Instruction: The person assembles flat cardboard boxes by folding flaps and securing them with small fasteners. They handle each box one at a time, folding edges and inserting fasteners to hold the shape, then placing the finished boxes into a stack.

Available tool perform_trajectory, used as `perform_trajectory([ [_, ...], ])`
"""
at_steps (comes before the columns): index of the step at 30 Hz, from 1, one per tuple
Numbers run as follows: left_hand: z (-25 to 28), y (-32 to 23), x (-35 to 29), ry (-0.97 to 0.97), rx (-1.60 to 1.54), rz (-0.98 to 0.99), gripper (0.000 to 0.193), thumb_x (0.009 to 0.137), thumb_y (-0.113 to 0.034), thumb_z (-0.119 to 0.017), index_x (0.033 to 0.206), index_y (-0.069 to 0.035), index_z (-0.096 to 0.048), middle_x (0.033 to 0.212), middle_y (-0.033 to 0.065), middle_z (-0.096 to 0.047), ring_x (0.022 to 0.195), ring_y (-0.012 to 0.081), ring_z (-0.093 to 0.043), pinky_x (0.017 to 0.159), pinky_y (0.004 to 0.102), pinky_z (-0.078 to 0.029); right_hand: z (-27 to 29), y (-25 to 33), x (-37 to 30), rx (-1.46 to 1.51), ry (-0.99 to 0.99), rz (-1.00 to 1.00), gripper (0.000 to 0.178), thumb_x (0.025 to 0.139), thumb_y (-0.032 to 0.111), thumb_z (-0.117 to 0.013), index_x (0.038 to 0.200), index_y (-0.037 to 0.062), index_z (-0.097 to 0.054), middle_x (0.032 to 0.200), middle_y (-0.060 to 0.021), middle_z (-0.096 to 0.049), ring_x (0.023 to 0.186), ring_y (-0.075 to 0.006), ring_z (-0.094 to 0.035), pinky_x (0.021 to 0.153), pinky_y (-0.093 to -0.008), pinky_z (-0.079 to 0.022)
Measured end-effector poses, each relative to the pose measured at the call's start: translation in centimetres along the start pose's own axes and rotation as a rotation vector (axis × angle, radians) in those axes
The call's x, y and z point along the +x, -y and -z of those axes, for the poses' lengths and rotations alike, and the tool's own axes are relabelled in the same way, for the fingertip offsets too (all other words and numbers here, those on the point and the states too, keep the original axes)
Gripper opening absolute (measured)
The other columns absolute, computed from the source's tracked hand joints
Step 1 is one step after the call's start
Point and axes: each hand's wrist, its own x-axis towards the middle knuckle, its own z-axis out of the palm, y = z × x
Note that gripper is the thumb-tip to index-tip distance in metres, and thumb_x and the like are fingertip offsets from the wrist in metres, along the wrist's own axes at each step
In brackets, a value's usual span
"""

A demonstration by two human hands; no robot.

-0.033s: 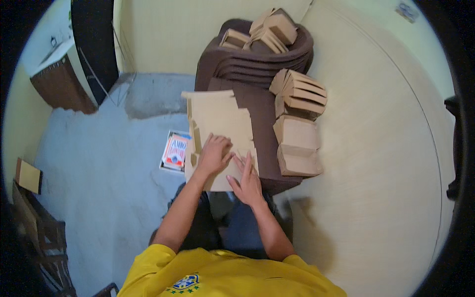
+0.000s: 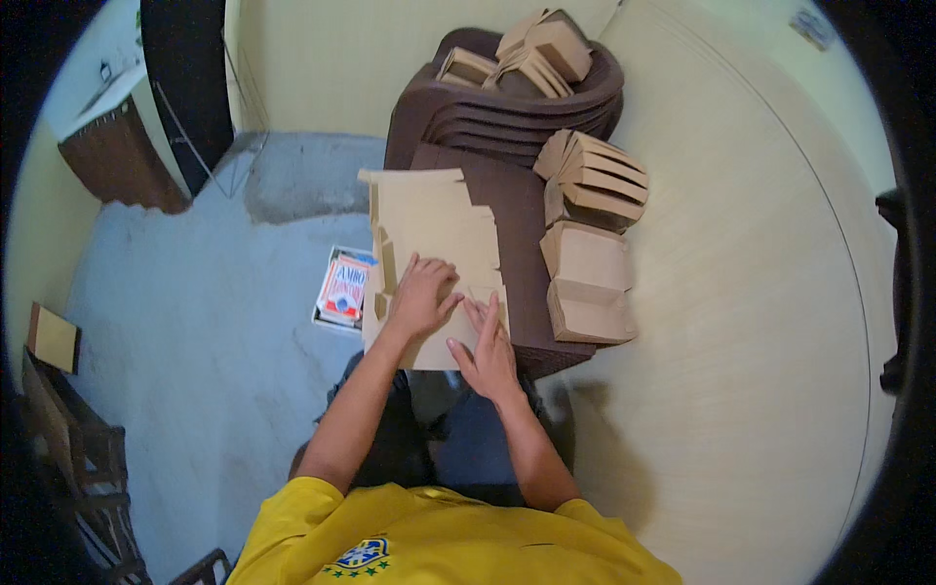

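Observation:
A flat, unfolded cardboard box blank [image 2: 429, 216] lies before me on a dark brown woven surface [image 2: 524, 219], with small flaps raised along its left edge. My left hand [image 2: 426, 295] rests on the middle of the cardboard, palm down, fingers slightly bent. Close beside it, my right hand [image 2: 490, 349] lies at the cardboard's right edge with its fingers stretched out and the thumb apart. Neither hand visibly grips anything, though the undersides of the fingers are hidden.
Folded cardboard boxes [image 2: 590, 283] stand along the right side, more [image 2: 604, 180] behind them. Several boxes sit on the stacked brown chairs [image 2: 414, 122] at the back. A white box with printed packs [image 2: 341, 291] is at the left. A pale wall [image 2: 751, 322] bounds the right.
The whole view has shifted very slightly, with the cardboard and chairs a little higher in the picture. Both hands keep nearly the same place on the cardboard.

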Motion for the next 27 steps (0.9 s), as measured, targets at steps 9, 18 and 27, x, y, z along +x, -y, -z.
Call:
perform_trajectory([
  [9,-1.3,2.1,0.1,0.081,-0.027,0.021,0.031,0.093,-0.022,-0.075,0.120,-0.007,-0.076,0.138,0.0139,-0.069,0.148,0.0334,-0.053,0.132,0.0613,-0.024,-0.3,-2.4,3.0,-0.156,0.124,-0.091,0.105,0.106,0.066,-0.050,0.168,-0.0082,-0.008,0.175,-0.0168,-0.036,0.164,-0.0443,-0.024,0.131,-0.0664,-0.004],
  [18,-1.5,1.6,0.0,0.031,-0.014,0.030,0.033,0.095,-0.021,-0.074,0.125,-0.009,-0.076,0.138,0.0127,-0.070,0.146,0.0325,-0.054,0.132,0.0618,-0.025,-0.2,-1.4,1.0,-0.107,0.144,-0.114,0.098,0.109,0.065,-0.044,0.170,-0.0036,-0.010,0.177,-0.0170,-0.031,0.165,-0.0431,-0.021,0.130,-0.0695,-0.002],
  [27,-0.4,1.2,0.5,0.135,0.035,0.007,0.036,0.096,-0.021,-0.071,0.130,-0.010,-0.075,0.142,0.0128,-0.067,0.147,0.0334,-0.052,0.131,0.0629,-0.024,0.3,-2.7,4.6,-0.120,0.160,-0.157,0.087,0.103,0.059,-0.061,0.168,0.0070,-0.034,0.172,-0.0306,-0.030,0.160,-0.0424,-0.032,0.128,-0.0681,-0.015],
])
